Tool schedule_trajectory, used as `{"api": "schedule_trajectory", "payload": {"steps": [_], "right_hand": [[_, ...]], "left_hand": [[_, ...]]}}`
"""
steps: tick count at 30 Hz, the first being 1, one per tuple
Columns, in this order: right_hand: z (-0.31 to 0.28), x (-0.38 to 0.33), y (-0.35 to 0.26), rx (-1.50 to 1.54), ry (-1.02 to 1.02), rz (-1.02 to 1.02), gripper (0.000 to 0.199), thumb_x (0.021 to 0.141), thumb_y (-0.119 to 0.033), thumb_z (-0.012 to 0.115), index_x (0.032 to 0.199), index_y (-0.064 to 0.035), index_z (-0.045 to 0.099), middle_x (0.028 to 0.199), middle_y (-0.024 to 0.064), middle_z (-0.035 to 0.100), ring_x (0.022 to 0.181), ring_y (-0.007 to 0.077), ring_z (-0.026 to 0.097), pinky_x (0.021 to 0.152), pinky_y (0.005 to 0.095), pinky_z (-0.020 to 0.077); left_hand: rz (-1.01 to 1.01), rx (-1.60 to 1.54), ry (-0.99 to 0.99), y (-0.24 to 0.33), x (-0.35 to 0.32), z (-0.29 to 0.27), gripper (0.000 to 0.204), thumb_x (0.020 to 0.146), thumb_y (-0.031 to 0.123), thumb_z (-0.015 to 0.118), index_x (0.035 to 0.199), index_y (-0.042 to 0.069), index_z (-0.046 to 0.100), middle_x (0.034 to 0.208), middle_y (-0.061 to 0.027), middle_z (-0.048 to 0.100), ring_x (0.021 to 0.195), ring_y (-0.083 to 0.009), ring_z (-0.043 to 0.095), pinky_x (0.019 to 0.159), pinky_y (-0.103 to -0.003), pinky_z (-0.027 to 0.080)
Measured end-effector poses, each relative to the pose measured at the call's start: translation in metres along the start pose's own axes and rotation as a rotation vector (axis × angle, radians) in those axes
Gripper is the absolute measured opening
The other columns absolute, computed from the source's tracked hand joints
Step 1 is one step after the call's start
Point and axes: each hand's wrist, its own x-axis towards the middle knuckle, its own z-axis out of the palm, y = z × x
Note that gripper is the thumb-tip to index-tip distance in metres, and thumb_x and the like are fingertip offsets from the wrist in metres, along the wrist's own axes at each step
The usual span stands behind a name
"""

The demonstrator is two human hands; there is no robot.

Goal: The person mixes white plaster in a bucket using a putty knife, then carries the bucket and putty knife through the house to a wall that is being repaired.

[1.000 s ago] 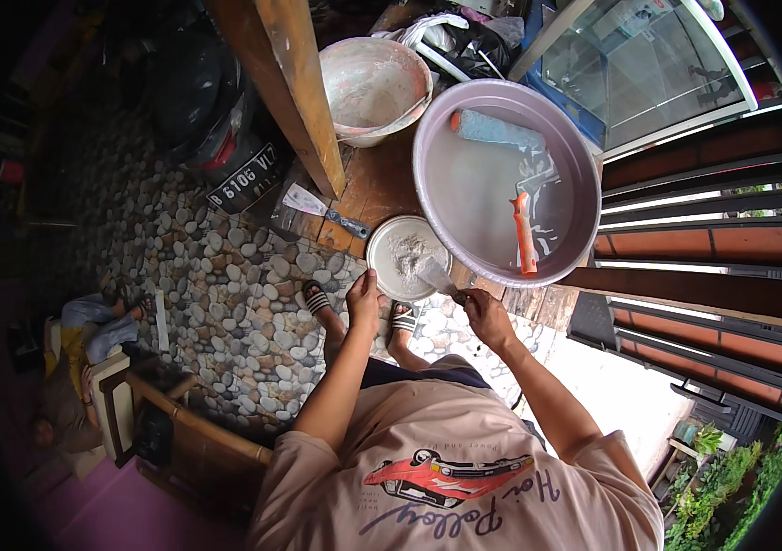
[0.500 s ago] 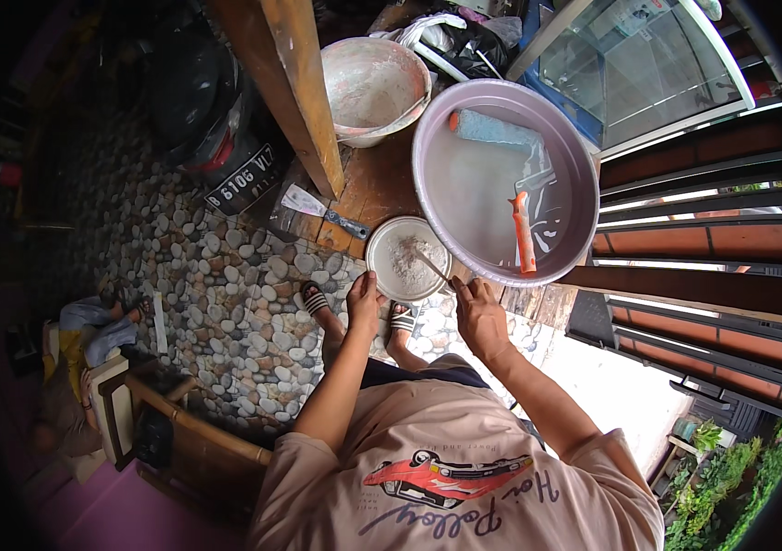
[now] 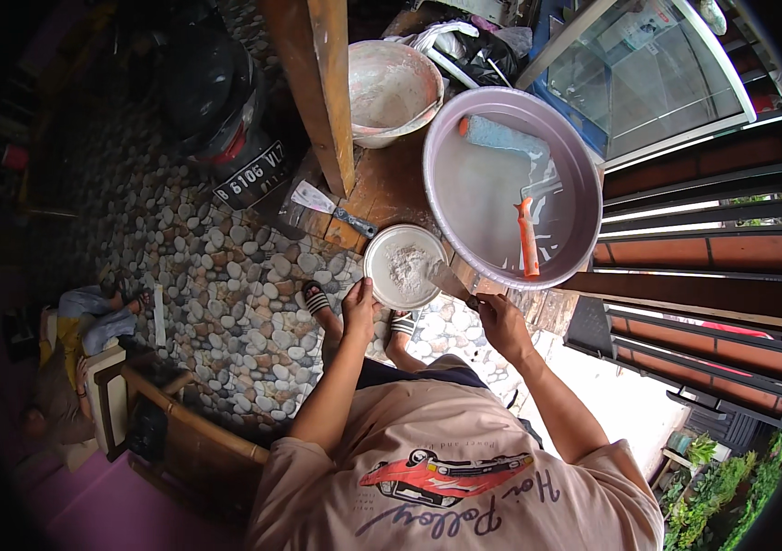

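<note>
Here the left hand grips the bowl rim, the right hand pinching a half-hidden scraper.

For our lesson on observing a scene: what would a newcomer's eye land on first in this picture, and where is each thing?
First, the big purple basin at upper right, with a blue paint roller lying in it. Just below it, the left hand holds a small white bowl of grey powder while the right hand works a scraper into it. A whitish bucket sits at top centre.
</note>
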Motion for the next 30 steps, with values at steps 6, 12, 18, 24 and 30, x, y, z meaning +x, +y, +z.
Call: {"api": "schedule_trajectory", "payload": {"steps": [6, 12, 18, 24, 30], "right_hand": [[-0.006, 0.005, 0.014, 0.276, -0.207, 0.249, 0.032, 0.095, -0.018, 0.051, 0.117, 0.0035, 0.061, 0.087, 0.0144, 0.066, 0.069, 0.0167, 0.065, 0.062, 0.0306, 0.0522], [-0.005, 0.024, -0.010, 0.397, -0.350, 0.269, 0.034, 0.096, -0.023, 0.053, 0.118, 0.0018, 0.061, 0.083, 0.0079, 0.065, 0.066, 0.0124, 0.060, 0.059, 0.0279, 0.0502], [0.004, 0.041, -0.035, 0.377, -0.322, 0.058, 0.031, 0.092, -0.018, 0.060, 0.117, 0.0009, 0.062, 0.089, 0.0102, 0.066, 0.072, 0.0155, 0.063, 0.066, 0.0305, 0.0508], [-0.005, 0.066, -0.119, -0.003, -0.239, -0.363, 0.028, 0.083, -0.012, 0.068, 0.110, -0.0020, 0.066, 0.089, 0.0154, 0.065, 0.079, 0.0312, 0.066, 0.072, 0.0365, 0.0517], [0.006, 0.076, -0.211, -0.188, -0.187, -0.502, 0.022, 0.084, -0.012, 0.063, 0.105, -0.0063, 0.068, 0.090, 0.0132, 0.063, 0.080, 0.0315, 0.064, 0.071, 0.0400, 0.0534]], "left_hand": [[0.016, 0.055, 0.030, 0.014, -0.015, -0.011, 0.035, 0.098, 0.025, 0.055, 0.123, 0.001, 0.055, 0.113, -0.0080, 0.064, 0.096, -0.0194, 0.066, 0.079, -0.035, 0.056], [0.072, 0.125, 0.017, 0.038, -0.028, -0.028, 0.035, 0.098, 0.026, 0.054, 0.121, 0.000, 0.057, 0.109, -0.0092, 0.065, 0.093, -0.0186, 0.066, 0.078, -0.034, 0.056], [0.134, 0.129, 0.052, 0.080, -0.049, -0.033, 0.036, 0.098, 0.027, 0.055, 0.119, -0.002, 0.057, 0.105, -0.0092, 0.066, 0.090, -0.0179, 0.067, 0.077, -0.034, 0.057], [0.187, 0.088, 0.122, 0.113, -0.066, -0.053, 0.034, 0.097, 0.026, 0.057, 0.119, -0.001, 0.058, 0.103, -0.0076, 0.066, 0.088, -0.0171, 0.067, 0.074, -0.032, 0.057], [0.179, -0.016, 0.184, 0.156, -0.077, -0.073, 0.031, 0.096, 0.025, 0.058, 0.115, 0.001, 0.059, 0.100, -0.0068, 0.066, 0.086, -0.0173, 0.068, 0.070, -0.032, 0.057]]}}
